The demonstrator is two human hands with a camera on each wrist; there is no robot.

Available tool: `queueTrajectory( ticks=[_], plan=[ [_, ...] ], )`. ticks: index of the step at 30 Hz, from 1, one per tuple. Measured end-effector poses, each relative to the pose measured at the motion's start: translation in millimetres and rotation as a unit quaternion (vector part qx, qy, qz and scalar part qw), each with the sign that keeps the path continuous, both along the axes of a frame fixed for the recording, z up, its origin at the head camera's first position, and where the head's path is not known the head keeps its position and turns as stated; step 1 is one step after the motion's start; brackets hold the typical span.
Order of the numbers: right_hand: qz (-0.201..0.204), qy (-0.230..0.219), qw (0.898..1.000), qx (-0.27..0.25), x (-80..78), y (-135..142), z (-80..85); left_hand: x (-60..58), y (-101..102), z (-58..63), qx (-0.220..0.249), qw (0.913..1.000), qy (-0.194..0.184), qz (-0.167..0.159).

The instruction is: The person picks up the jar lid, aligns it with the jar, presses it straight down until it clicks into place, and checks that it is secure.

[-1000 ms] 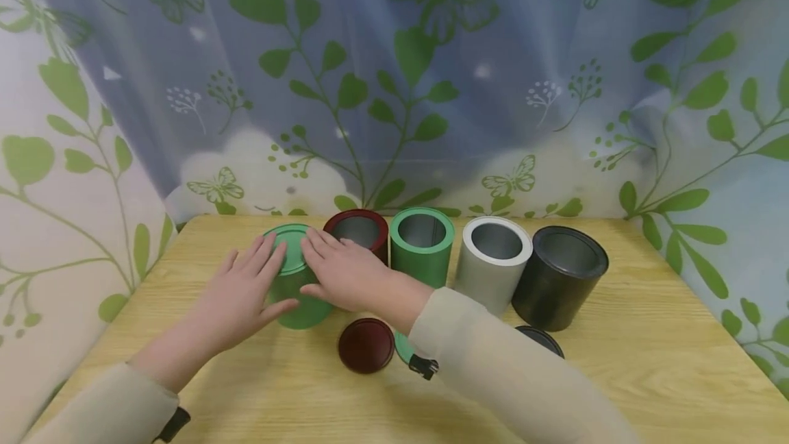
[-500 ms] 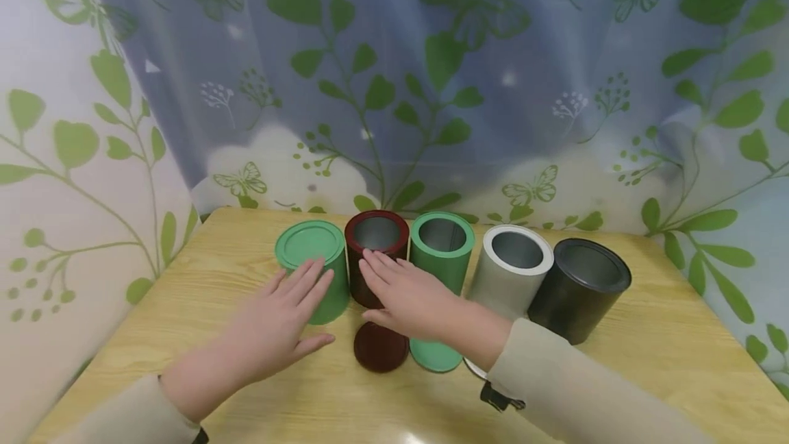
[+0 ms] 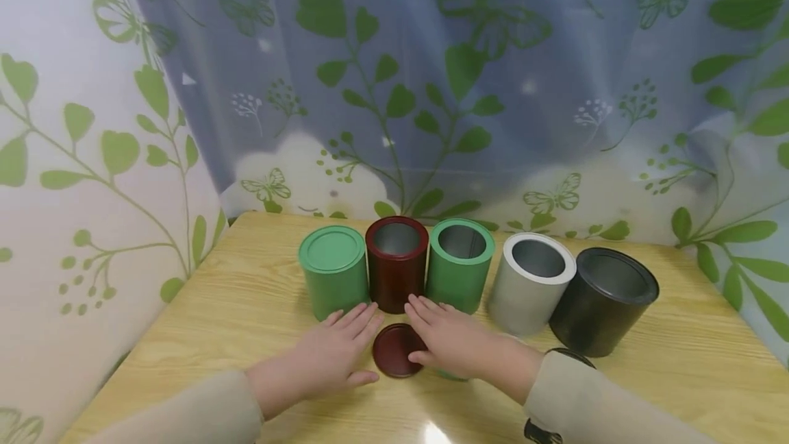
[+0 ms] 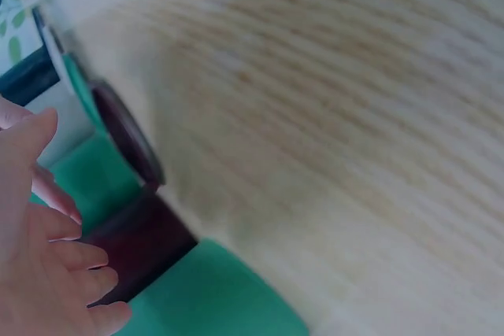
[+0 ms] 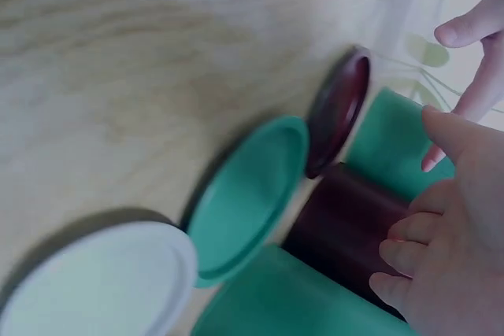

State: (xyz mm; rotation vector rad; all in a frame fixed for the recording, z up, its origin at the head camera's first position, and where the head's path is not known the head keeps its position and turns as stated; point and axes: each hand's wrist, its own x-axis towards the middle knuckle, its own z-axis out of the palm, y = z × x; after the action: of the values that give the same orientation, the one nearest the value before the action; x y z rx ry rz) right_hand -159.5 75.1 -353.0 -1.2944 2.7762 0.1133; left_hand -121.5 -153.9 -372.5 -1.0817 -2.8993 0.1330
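Left hand (image 3: pixel 331 353) and right hand (image 3: pixel 457 342) have drawn back from the top of the lidded green can (image 3: pixel 337 293). On the wooden table (image 3: pixel 203 334) that can stands leftmost in a row, followed by a dark red can (image 3: pixel 396 279), a second green can (image 3: pixel 457 286), a white can (image 3: pixel 522 305) and a black can (image 3: pixel 585 321), these four lidless. Each hand's grip is flat, fingers straight, holding nothing. Between the hands, the dark red lid (image 3: pixel 393 353) lies in front of the dark red can, near a green lid (image 5: pixel 248 194) and a white lid (image 5: pixel 102 285).
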Motion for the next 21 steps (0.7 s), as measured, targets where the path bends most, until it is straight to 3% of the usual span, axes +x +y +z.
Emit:
queueTrajectory(
  ticks=[6,10,21],
  plan=[
    [0.019,-0.011,1.0,-0.018,1.5,2,-15.1,-2.8,9,-13.3,-0.026,0.999,-0.033,0.012],
    [0.015,-0.019,1.0,-0.011,6.2,16,-23.1,-3.1,26,-21.2,-0.019,0.9988,-0.046,0.0],
    [0.014,-0.023,1.0,-0.014,4.4,5,-30.8,-6.5,26,-23.1,-0.033,0.9975,-0.057,0.027]
  ],
)
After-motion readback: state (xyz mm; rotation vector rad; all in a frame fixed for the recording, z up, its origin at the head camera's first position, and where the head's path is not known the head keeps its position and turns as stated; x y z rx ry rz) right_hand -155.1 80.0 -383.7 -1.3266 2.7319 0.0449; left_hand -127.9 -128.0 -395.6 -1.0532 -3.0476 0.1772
